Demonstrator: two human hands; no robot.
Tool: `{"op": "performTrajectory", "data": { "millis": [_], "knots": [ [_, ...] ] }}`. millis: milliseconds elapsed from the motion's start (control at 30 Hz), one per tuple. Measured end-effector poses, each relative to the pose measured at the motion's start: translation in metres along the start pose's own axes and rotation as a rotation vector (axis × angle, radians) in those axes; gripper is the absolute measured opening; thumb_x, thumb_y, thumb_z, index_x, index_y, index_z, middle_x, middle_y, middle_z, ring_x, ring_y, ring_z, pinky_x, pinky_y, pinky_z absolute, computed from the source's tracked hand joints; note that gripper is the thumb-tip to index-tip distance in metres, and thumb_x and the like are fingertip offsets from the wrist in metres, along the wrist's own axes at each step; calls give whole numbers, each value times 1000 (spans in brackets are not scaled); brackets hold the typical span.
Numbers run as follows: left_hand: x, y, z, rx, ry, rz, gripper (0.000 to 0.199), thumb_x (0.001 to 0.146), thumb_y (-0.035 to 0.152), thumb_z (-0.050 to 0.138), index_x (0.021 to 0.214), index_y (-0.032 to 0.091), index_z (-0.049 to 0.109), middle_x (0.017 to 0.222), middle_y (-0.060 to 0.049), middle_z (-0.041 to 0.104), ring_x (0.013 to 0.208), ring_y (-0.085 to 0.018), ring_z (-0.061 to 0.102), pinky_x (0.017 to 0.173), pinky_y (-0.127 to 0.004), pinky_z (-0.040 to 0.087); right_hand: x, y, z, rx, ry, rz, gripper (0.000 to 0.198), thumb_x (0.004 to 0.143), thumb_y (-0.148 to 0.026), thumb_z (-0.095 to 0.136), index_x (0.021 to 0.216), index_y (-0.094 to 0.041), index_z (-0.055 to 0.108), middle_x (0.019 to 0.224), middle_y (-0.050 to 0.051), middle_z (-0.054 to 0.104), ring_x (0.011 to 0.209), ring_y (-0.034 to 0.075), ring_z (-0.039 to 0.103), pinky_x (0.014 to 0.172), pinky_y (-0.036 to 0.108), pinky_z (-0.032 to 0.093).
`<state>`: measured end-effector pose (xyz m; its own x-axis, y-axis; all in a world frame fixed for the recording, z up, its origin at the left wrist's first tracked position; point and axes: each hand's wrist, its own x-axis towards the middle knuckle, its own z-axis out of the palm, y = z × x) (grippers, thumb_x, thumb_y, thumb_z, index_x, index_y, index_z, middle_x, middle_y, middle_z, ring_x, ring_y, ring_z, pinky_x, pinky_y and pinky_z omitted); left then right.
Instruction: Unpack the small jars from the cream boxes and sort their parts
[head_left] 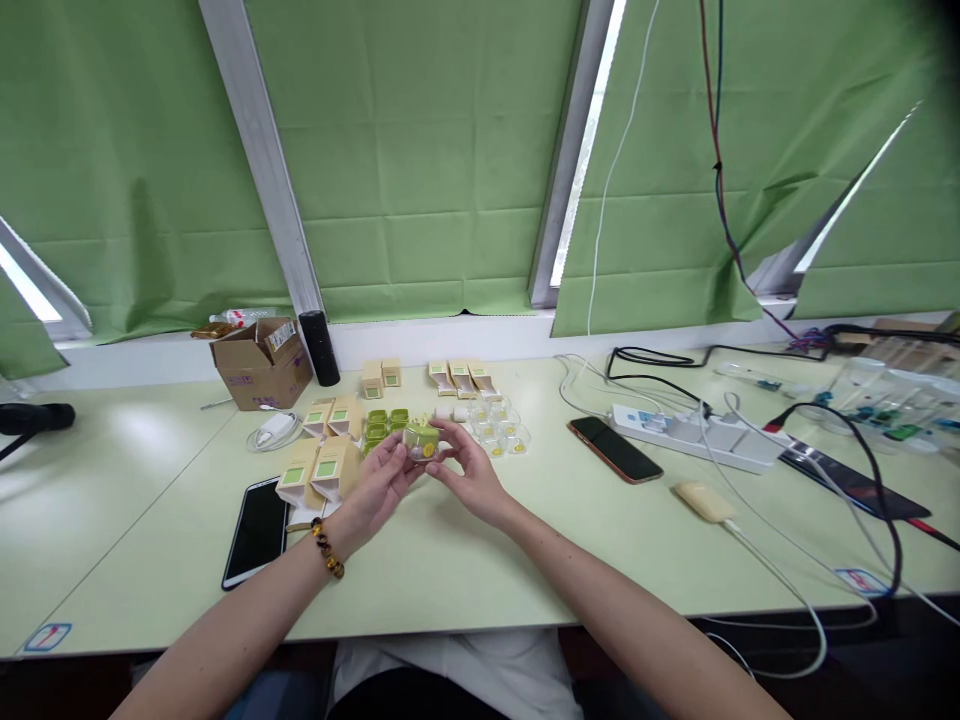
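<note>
Between my two hands, just above the table, is a small clear container with a green top (421, 441) and a yellow round mark on its front. My left hand (382, 480) has its fingers closed round the left side. My right hand (471, 470) grips it from the right, fingers over the top and thumb low. Behind my left hand lie several green square pieces (376, 426). Clear cups with yellow marks (495, 432) stand in a cluster past my right hand. Cream paper boxes (337, 466) with green labels stand by my left hand.
A phone (256, 530) lies at left and another phone (615, 449) at right. A cardboard box (261, 362) and black cylinder (319, 347) stand at the back. A power strip (696, 438), a cream power bank (703, 501) and loose cables spread rightward. More paper boxes (461, 377) stand behind.
</note>
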<state>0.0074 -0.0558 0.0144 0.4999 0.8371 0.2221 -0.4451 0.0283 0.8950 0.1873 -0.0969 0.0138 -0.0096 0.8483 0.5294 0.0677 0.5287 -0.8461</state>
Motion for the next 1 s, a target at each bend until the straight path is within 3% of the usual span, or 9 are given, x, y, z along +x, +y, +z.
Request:
{"op": "performTrajectory", "data": {
  "millis": [133,267,400,533,767,867,1000],
  "knots": [
    [6,-4,-9,274,194,194,61,83,48,83,133,23,58,139,-14,64,131,-29,62,113,-46,50,1,1,-3,1,-9,4,57,86,-38,78,138,-29,56,129,10,65,122,24,59,90,37,56],
    [4,-1,-13,583,304,488,48,88,39,77,131,24,60,139,-13,59,131,-28,60,109,-45,53,1,1,-4,21,-45,42,54,88,-38,76,138,-28,55,130,11,65,116,23,61,89,37,56],
    [-4,6,-14,1052,292,798,39,92,24,71,130,26,62,128,-11,61,126,-28,60,112,-49,51,0,1,-3,36,-55,53,52,88,-38,76,136,-29,56,128,10,66,113,22,63,87,37,57],
    [-10,9,-12,1248,208,1007,37,93,14,66,128,27,61,123,-11,63,121,-28,63,106,-50,56,0,0,-3,57,-59,61,54,87,-35,77,136,-31,56,132,9,63,116,22,62,88,36,57],
    [-10,6,-7,1233,94,1096,40,94,8,62,131,25,60,125,-11,65,123,-27,65,103,-49,59,-1,-3,-2,72,-93,46,66,83,-22,76,142,-34,51,133,8,63,126,24,59,88,36,56],
    [-9,3,-7,1170,41,1020,42,95,11,64,135,24,58,131,-13,66,126,-27,65,106,-49,58,-1,-2,-2,90,-101,39,66,82,-19,75,142,-35,52,138,7,60,126,25,58,91,38,58],
    [-7,-4,-10,1009,10,831,43,96,16,65,138,25,57,134,-13,67,128,-27,65,109,-48,56,-1,-3,-2,74,-106,16,48,85,-21,75,130,-31,62,138,6,61,125,25,61,100,41,56]
  ]
}}
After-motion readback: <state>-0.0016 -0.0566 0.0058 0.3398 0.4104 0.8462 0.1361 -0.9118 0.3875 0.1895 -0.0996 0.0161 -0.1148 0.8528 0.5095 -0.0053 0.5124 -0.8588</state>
